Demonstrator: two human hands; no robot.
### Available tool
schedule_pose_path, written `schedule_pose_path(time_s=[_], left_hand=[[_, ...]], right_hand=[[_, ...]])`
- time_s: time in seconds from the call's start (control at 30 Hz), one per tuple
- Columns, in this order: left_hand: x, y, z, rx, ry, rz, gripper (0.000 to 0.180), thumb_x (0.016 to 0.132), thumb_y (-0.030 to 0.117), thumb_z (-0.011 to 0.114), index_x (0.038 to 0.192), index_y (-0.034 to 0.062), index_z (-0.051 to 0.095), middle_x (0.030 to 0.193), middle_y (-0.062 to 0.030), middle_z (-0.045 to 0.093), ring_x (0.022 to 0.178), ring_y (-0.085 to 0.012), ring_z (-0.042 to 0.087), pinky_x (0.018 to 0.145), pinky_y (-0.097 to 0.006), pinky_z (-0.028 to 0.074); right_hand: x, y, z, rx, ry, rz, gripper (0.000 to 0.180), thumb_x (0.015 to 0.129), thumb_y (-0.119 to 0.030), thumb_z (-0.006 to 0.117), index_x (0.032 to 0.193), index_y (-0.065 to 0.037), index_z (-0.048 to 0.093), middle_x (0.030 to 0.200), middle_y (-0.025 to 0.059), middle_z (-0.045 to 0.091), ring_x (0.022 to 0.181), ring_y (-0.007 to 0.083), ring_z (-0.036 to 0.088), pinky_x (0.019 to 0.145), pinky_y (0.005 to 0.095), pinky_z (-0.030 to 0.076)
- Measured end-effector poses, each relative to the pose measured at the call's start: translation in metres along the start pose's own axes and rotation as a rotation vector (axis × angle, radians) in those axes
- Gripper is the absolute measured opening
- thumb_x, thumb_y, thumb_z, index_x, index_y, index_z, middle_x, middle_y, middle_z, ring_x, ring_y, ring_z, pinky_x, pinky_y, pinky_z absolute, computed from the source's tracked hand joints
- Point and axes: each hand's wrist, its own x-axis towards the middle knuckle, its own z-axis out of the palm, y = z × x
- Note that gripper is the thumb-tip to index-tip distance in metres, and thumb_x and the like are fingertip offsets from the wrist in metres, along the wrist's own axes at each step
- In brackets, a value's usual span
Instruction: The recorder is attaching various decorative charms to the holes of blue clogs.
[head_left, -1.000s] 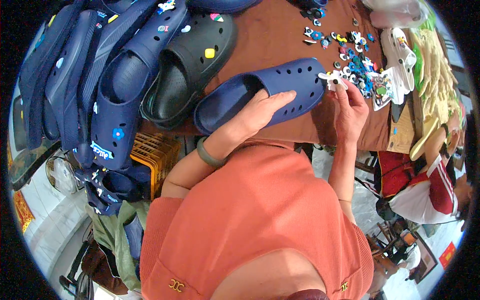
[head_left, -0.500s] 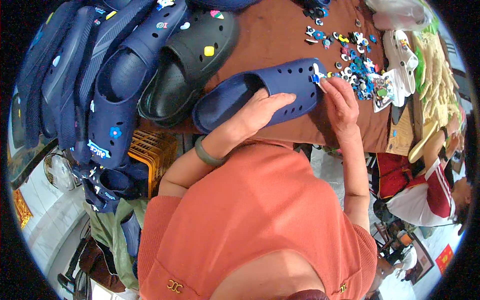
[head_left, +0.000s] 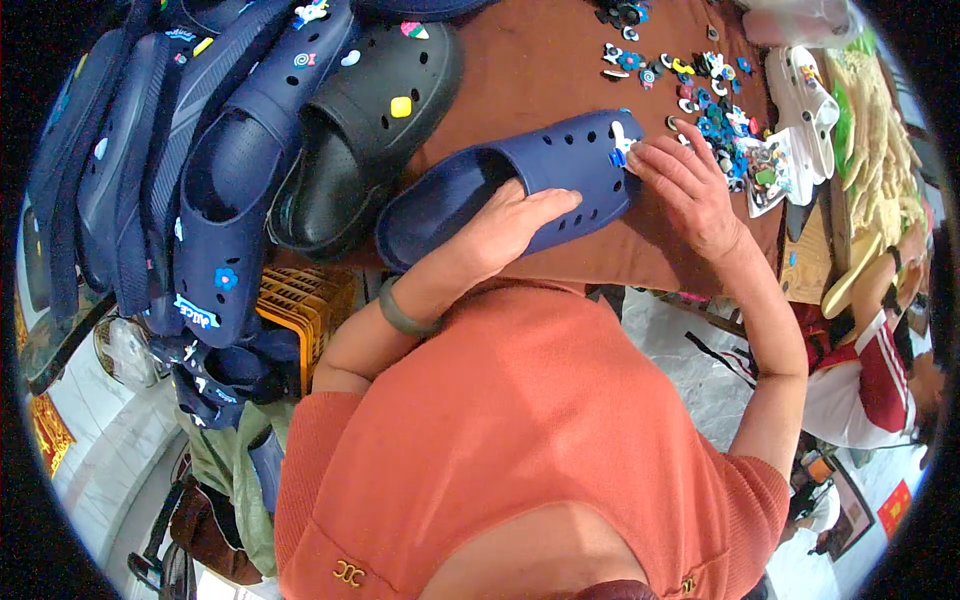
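A navy blue clog (head_left: 562,148) with round holes lies on the brown cloth in front of me, toe to the right. My left hand (head_left: 508,228) grips its near side, fingers reaching into the foot opening and thumb along the upper. A white-and-blue shoe charm (head_left: 619,147) sits at the toe. My right hand (head_left: 692,195) is closed at this charm, thumb and index finger pinched against its edge; the fingertips partly hide the contact. To the left of the clog stands a black clog (head_left: 345,170) bearing a yellow charm.
More navy clogs (head_left: 235,165) are crowded at the left. Loose charms (head_left: 715,125) are scattered at the right, beside a plastic bag of charms (head_left: 770,175) and white clogs (head_left: 800,95). A yellow crate (head_left: 300,305) stands below the table edge. Another person's arm (head_left: 870,290) is at far right.
My right elbow has swung outward to the right and the right hand has turned, its fingertips still at the charm. The left hand keeps its hold on the clog.
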Motion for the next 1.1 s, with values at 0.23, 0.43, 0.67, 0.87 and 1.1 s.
schedule_pose_path(time_s=[0.23,0.43,0.67,0.87,1.1], left_hand=[[-0.002,0.022,0.014,-0.204,0.032,-0.027,0.034,0.090,0.013,0.055,0.120,-0.0030,0.052,0.114,-0.0086,0.058,0.104,-0.0137,0.055,0.092,-0.029,0.045],[-0.001,0.020,0.013,-0.169,0.056,-0.054,0.037,0.087,0.011,0.058,0.121,-0.0012,0.052,0.116,-0.0090,0.059,0.104,-0.0181,0.058,0.093,-0.032,0.046],[0.000,0.023,0.015,-0.269,0.052,-0.006,0.037,0.086,0.009,0.058,0.121,-0.0021,0.052,0.116,-0.0104,0.060,0.105,-0.0196,0.058,0.094,-0.032,0.046],[-0.002,0.029,0.016,-0.266,0.048,-0.051,0.038,0.086,0.009,0.059,0.121,-0.0020,0.052,0.116,-0.0103,0.060,0.105,-0.0199,0.058,0.093,-0.032,0.045],[-0.011,0.025,0.020,-0.055,0.101,-0.014,0.039,0.087,0.011,0.061,0.123,0.0010,0.051,0.117,-0.0070,0.057,0.107,-0.0159,0.054,0.094,-0.030,0.043]], right_hand=[[-0.007,-0.009,0.000,-0.086,-0.087,0.010,0.044,0.074,-0.012,0.059,0.118,-0.006,0.059,0.124,0.0063,0.053,0.119,0.0211,0.049,0.107,0.0518,0.026],[-0.002,-0.026,-0.001,0.039,-0.027,0.159,0.037,0.079,-0.006,0.062,0.116,-0.003,0.060,0.117,0.0103,0.057,0.116,0.0256,0.053,0.104,0.0496,0.031],[0.004,-0.017,0.007,0.166,0.187,0.242,0.025,0.079,-0.010,0.066,0.104,-0.009,0.065,0.102,0.0047,0.064,0.104,0.0197,0.058,0.102,0.0453,0.032],[0.013,0.000,0.010,0.699,0.055,0.641,0.036,0.072,-0.012,0.077,0.104,-0.003,0.062,0.109,0.0091,0.060,0.102,0.0198,0.056,0.091,0.0323,0.044],[0.020,0.016,0.004,1.210,-0.285,0.803,0.075,0.077,-0.023,0.074,0.137,0.000,0.035,0.125,0.0149,0.051,0.118,0.0232,0.048,0.103,0.0355,0.035]])
